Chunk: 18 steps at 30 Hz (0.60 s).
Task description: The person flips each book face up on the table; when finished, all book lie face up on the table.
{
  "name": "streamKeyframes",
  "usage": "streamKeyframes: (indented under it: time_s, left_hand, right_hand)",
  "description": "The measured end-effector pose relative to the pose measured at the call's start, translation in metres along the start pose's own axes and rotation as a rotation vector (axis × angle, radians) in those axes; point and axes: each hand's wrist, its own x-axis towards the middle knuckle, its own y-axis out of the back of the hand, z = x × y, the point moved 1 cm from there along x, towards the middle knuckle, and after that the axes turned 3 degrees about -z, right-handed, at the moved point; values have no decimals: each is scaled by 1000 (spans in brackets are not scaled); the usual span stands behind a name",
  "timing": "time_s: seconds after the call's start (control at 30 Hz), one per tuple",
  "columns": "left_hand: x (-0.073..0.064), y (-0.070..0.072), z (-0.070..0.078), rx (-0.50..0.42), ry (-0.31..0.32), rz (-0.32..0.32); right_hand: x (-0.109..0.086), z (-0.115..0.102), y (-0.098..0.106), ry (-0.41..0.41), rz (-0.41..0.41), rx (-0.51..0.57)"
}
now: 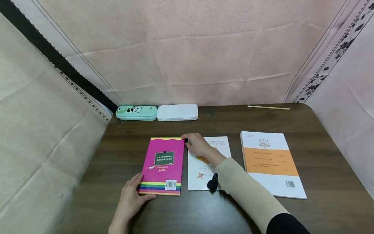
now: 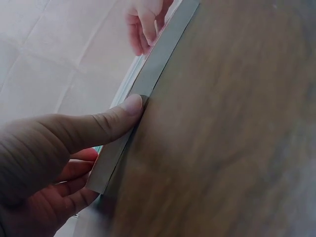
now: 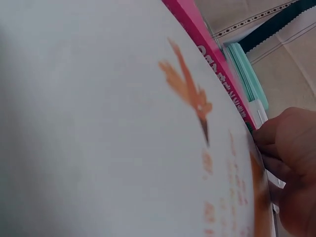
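Note:
A pink book (image 1: 175, 165) with a rainbow band and a barcode lies on the table in the head view. My left hand (image 1: 131, 196) grips its lower left corner, thumb along the bottom edge and fingers at the left side. In the left wrist view, the thumb (image 2: 131, 104) presses against the book's edge (image 2: 111, 165). At the upper right corner, my right hand (image 1: 200, 146) holds the book with its fingertips, reaching across a white book (image 1: 194, 180). The white book (image 3: 98, 123) fills much of the right wrist view, with the pink spine beyond.
A thick white and orange book (image 1: 268, 162) lies to the right. Along the back edge sit a green panda pencil case (image 1: 136, 113), a white case (image 1: 177, 112) and a thin stick (image 1: 268, 107). Pale cloth walls surround the wooden table (image 1: 169, 214).

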Motion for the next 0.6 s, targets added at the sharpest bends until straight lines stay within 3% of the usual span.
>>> streamKeyframes:
  time_s: [0.17,0.4,0.6]
  left_hand:
    - [1,2,-1,8,2,-22]
    - [0,4,-4,6,-4,-73]
    - [0,4,-5,-3,-6,-48]
  right_hand:
    - [-1,2,5,55,36,24]
    - [-4,5,19,195,33,-57]
    - [-7,7,22,209,44,57]
